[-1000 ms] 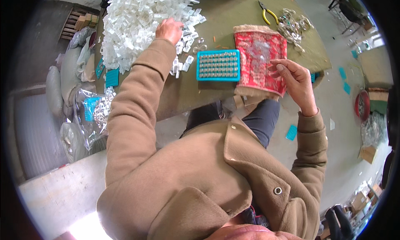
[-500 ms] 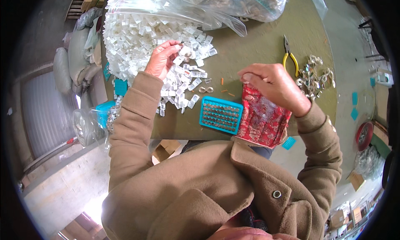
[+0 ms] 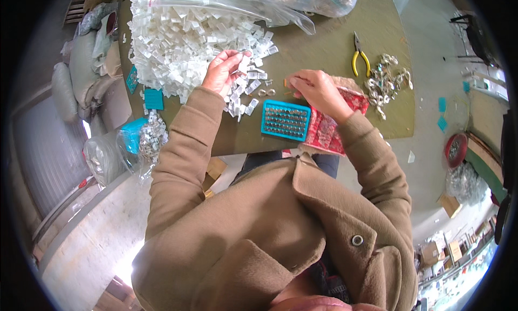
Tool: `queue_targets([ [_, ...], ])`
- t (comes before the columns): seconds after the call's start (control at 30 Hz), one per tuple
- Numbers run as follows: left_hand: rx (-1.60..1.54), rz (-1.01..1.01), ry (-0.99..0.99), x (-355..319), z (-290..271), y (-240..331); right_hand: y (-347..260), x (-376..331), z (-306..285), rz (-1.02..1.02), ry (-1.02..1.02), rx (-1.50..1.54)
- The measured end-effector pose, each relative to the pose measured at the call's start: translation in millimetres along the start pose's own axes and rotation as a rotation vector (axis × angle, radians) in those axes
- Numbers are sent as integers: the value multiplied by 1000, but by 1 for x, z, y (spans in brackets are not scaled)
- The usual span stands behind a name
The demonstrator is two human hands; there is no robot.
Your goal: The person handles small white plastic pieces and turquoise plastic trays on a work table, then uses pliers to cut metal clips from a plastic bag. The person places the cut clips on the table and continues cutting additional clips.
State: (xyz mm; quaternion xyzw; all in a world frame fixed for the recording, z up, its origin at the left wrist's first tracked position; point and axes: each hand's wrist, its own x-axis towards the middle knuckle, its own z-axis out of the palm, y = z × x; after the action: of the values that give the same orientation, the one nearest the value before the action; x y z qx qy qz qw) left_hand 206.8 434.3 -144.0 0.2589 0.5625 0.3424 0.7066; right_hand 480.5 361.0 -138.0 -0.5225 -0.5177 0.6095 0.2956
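Observation:
My left hand (image 3: 221, 75) is closed in a pinch on a small white plastic piece (image 3: 244, 63), at the right edge of a big pile of similar pieces (image 3: 178, 46). Over the red patterned cloth (image 3: 327, 134) is my right hand (image 3: 319, 93), thumb and fingers pressed together; anything between them is too small to make out. A thin orange stick (image 3: 285, 82) lies by its fingertips. Just below stands a blue tray (image 3: 264, 120) with rows of small round metal pieces. Two small ring-like pieces (image 3: 266, 92) lie between the hands.
Yellow-handled pliers (image 3: 360, 60) lie right of my right hand, beside a heap of shiny clear and metallic pieces (image 3: 386, 84). Clear plastic bags (image 3: 302, 0) cover the table's far side. A blue square piece (image 3: 154, 99) sits at the left edge.
My right hand has moved left, from over the red cloth toward the orange stick. The left hand still pinches by the white pile. The whole view has shifted slightly.

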Motion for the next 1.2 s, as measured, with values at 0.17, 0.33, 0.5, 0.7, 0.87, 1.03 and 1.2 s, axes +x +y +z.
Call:
queue_targets([
  [0.17, 266, 195, 142, 1, -13, -42, 13, 9, 36, 37, 81, -20],
  [0.33, 146, 138, 150, -2, 2, -94, 29, 13, 67, 142, 148, 153],
  [0.5, 286, 312, -6, -10, 13, -115, 37, 27, 86, 172, 467, -58],
  [0.7, 594, 215, 1, -11, 1, -114, 26, 65, 83, 181, 522, -58],
  [0.87, 973, 569, 22, -22, -26, -93, 9, 124, 84, 78, 519, -715],
  [1.03, 1679, 736, 97, -52, -70, -64, -8, 155, 119, 314, 340, -807],
  [1.2, 1662, 714, 175, -58, -103, -70, -19, 159, 174, 253, 236, -540],
])
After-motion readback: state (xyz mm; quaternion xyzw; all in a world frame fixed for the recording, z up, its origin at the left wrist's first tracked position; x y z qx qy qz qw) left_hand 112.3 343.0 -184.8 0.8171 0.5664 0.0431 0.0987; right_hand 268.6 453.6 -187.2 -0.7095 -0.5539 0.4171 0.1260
